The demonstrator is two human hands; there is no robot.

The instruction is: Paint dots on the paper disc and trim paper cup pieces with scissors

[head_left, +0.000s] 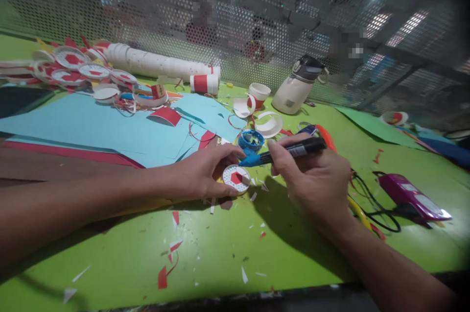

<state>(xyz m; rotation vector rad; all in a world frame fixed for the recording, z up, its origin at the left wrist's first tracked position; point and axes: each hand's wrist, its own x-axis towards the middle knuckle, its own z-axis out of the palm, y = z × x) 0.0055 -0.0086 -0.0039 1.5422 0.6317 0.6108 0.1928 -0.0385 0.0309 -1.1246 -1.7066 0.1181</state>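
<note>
My left hand (205, 171) lies on the green table (220, 253) and pinches a small round white paper disc (236, 178) with a red hexagon at its centre and dots around it. My right hand (312, 175) grips a black marker (293, 150) with a blue tip, and the tip points left, just above the disc's upper edge. A blue cap (250, 140) sits right behind the marker tip.
Blue paper sheets (110, 126) lie at the left, with several finished discs (73, 69) behind them. A stack of white cups (154, 63), a red-and-white cup (259, 94), a white bottle (299, 85), a purple device (411, 197) with black cable and paper scraps surround the hands. Perforated metal screen stands behind.
</note>
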